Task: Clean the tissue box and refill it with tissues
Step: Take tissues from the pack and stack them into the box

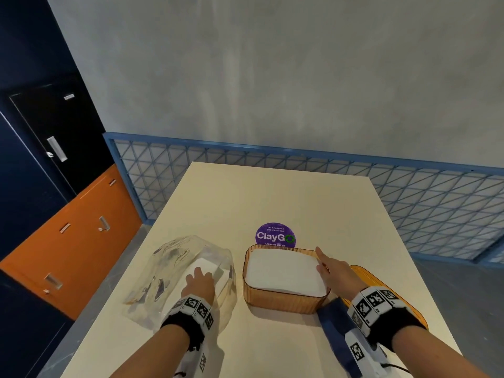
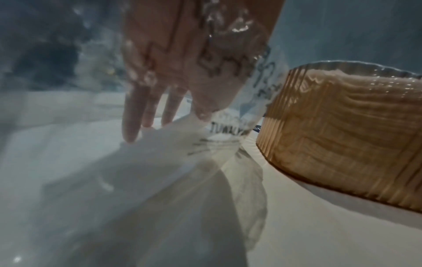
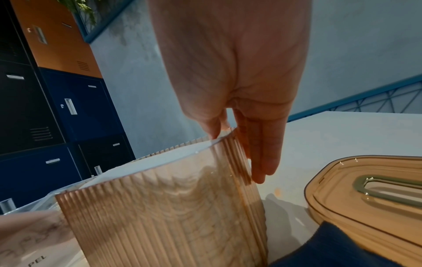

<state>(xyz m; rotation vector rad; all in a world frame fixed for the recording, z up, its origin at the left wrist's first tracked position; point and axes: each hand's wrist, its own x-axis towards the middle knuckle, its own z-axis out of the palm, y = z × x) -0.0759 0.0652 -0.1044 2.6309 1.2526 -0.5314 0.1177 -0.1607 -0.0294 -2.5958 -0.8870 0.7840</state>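
The right hand (image 1: 331,271) lies along the right wall of the amber ribbed tissue box (image 1: 283,298), its fingers (image 3: 262,153) straight down the outside of the wall and the thumb at the rim, so it steadies the box with an open, flat grasp rather than a clench. The box stands upright near the middle of the tabletop (image 1: 313,203), lid off, and a white stack of tissues (image 1: 283,271) fills it up to about the rim. Left of it, the left hand (image 1: 198,283) reaches inside a clear plastic tissue pack (image 1: 174,268) that lies slack on the tabletop just beside the box; in the left wrist view its fingers (image 2: 132,115) point down, nearly straight, with the tips touching the white tissue left in the wrapper, and I cannot tell whether they have pinched any of it yet. The amber lid (image 3: 365,195) with its slot lies flat to the right of the box, partly under the right forearm, and a dark blue cloth (image 1: 334,320) lies near the box's near right corner. The refilling step seems to be in hand and nearly done. The next move calls either for drawing the last tissues out of the wrapper and laying them square on the stack, or for levelling the stack so the lid can seat.
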